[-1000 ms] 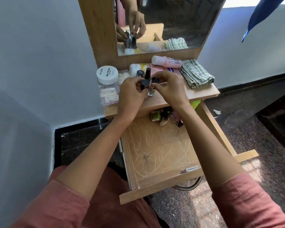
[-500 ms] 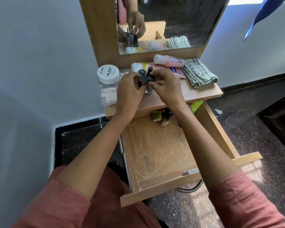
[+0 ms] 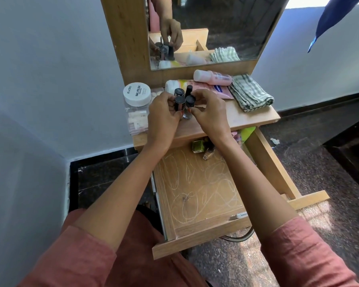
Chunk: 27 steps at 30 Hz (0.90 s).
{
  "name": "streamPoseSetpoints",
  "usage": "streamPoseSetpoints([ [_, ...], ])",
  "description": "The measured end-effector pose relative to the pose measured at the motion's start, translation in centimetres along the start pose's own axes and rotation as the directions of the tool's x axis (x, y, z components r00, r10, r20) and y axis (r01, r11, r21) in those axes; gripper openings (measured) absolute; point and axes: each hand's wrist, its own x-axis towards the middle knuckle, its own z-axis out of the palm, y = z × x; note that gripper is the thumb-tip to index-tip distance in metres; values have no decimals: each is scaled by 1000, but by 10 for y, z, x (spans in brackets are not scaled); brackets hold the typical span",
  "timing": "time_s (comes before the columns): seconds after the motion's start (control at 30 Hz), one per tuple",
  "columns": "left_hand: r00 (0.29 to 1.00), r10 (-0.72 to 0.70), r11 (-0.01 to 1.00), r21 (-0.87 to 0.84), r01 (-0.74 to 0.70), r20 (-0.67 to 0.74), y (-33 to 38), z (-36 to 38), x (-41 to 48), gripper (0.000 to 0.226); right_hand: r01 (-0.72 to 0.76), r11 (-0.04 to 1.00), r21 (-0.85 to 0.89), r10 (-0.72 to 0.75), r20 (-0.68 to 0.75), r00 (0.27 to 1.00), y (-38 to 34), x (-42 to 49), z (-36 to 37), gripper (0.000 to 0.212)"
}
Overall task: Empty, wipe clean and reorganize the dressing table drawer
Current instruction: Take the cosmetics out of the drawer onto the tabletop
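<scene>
Left hand (image 3: 164,113): fingers curled round one of the small black-capped nail polish bottles (image 3: 179,101). Right hand (image 3: 210,112): thumb and fingertips pinch the neighbouring bottle. There are four of these bottles, upright and bunched tight together, on the wooden tabletop (image 3: 247,119) left of its middle.

Just left of the left hand, at the tabletop's left edge, is one clear plastic jar with a white screw lid (image 3: 136,93) printed "NAIL POLISH". It has white pads inside.

Behind the bottles, along the rear edge:
- one white-capped yellow tube (image 3: 172,86), lying flat
- one pink flat sachet (image 3: 220,91)
- one pink plastic bottle with a white cap (image 3: 212,78), on its side
- one folded green-and-white checked cloth (image 3: 250,92), at the right rear corner

The pale wooden drawer (image 3: 205,235) is pulled out fully below the tabletop's front edge, its floor covered in scribbles. At its back edge are one green glass bottle (image 3: 197,146) and one small tan bottle (image 3: 208,154) tipped over. More items sit there, half hidden under the tabletop, and I cannot count them.
</scene>
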Motion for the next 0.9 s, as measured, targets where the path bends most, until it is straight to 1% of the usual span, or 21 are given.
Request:
streamPoseSetpoints([
  [0.13,1000,9,1000,-14,-9,-26,1,-3,-7,33,-12,1000,12,12,10,1000,1,-4,-13,39],
  [0.27,998,37,999,-33,-39,-54,6,-4,-22,29,-77,996,34,76,26,997,5,-17,-33,27],
  [0.37,992,123,992,-37,-124,-31,11,0,-42,19,-145,989,11,144,73,987,15,-38,-44,16],
  [0.43,990,143,989,-37,-142,19,11,7,-58,13,-192,981,0,192,80,978,25,-52,-48,14],
  [0.5,991,104,994,-23,-103,88,7,17,-72,12,-235,972,-22,236,57,970,36,-64,-49,14],
  [0.57,987,45,998,28,-50,157,-1,30,-81,14,-274,960,-58,277,48,960,46,-72,-46,14],
  [0.67,968,-52,994,102,28,244,-16,51,-81,21,-319,941,-111,323,23,946,59,-79,-39,17],
  [0.73,951,-78,990,137,39,299,-23,63,-77,28,-357,926,-121,361,14,932,67,-80,-33,20],
  [0.8,935,-86,989,142,39,343,-26,73,-72,34,-360,922,-141,365,6,931,71,-77,-28,22],
  [0.9,923,-92,990,138,43,374,-26,87,-65,39,-322,925,-200,328,-6,945,74,-72,-22,23],
])
